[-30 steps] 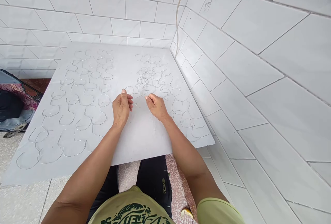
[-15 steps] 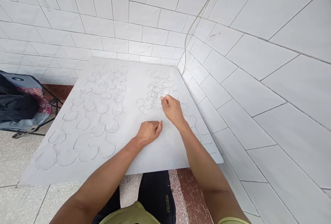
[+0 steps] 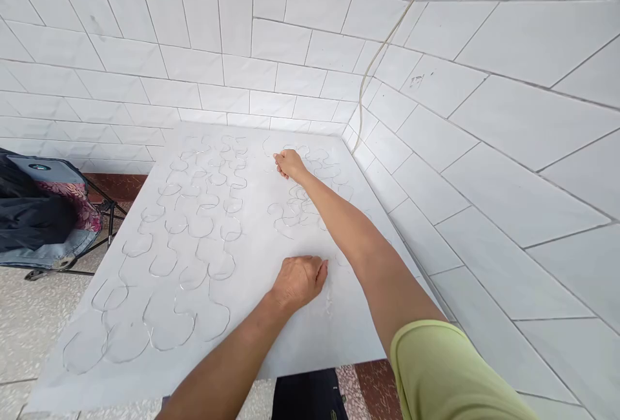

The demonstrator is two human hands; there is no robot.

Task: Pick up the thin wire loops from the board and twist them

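A white board [image 3: 300, 336] lies flat before me, covered with several thin bent wire hooks [image 3: 198, 226] laid in rows. My right hand [image 3: 289, 164] is stretched to the far side of the board, fingers pinched together on a wire piece at the top of the right-hand cluster of wire hooks [image 3: 300, 207]. My left hand [image 3: 300, 281] rests on the near middle of the board with its fingers curled under; what they hold, if anything, is hidden.
White tiled walls rise behind the board and along its right edge. A pale cable [image 3: 387, 45] hangs down the corner. At left stands a folding chair [image 3: 43, 213] with dark clothes on it, on a speckled floor [image 3: 19, 316].
My right hand has reached from the near middle of the board to its far side. My left hand has dropped onto the board and stayed near. The camera has tilted up.
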